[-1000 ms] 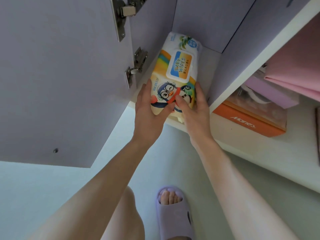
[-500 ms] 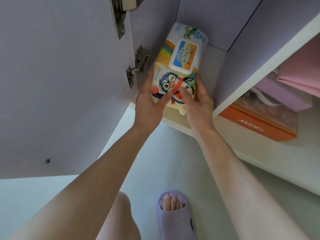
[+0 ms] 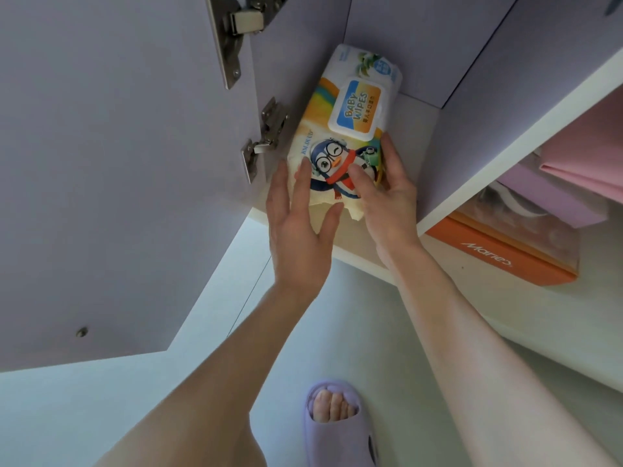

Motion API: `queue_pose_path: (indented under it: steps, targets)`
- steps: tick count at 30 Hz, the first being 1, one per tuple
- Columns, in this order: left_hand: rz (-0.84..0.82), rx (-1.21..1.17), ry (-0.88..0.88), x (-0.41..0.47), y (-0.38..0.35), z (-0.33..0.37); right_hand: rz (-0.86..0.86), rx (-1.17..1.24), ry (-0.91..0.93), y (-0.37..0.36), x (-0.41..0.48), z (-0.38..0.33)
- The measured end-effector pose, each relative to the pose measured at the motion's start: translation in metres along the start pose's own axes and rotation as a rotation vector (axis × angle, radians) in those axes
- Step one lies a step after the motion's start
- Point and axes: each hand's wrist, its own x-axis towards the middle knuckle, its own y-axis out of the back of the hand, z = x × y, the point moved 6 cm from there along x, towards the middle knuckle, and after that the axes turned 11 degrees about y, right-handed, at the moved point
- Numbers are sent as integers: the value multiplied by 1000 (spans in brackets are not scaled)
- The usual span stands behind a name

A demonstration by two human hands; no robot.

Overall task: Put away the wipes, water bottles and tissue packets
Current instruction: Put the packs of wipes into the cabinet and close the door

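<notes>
The baby wipes pack [image 3: 350,129] has slid deeper onto the cabinet shelf [image 3: 416,126] than a second ago and now lies lid-up close beside the compartment's left wall, its near end at the shelf's front edge. The left hand [image 3: 300,237] has loosened: its fingers are straight and spread, only touching the pack's near corner. The right hand [image 3: 387,203] still pinches the pack's right side, thumb on top by the penguin print. The wipes look almost stowed; releasing them seems all that remains here, and the task's other items are out of view
</notes>
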Motion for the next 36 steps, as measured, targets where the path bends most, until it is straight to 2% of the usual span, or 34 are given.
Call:
queue_pose_path:
  steps: [3, 6, 36]
  targets:
    - [-16, 95, -61, 3, -1, 3, -2, -18, 4, 2, 3, -2]
    - [-28, 121, -49, 7, -2, 2, -7, -16, -12, 2, 6, -1]
    - [-42, 110, -46, 54, -16, 7, 52, -31, 31, -11, 44, 5]
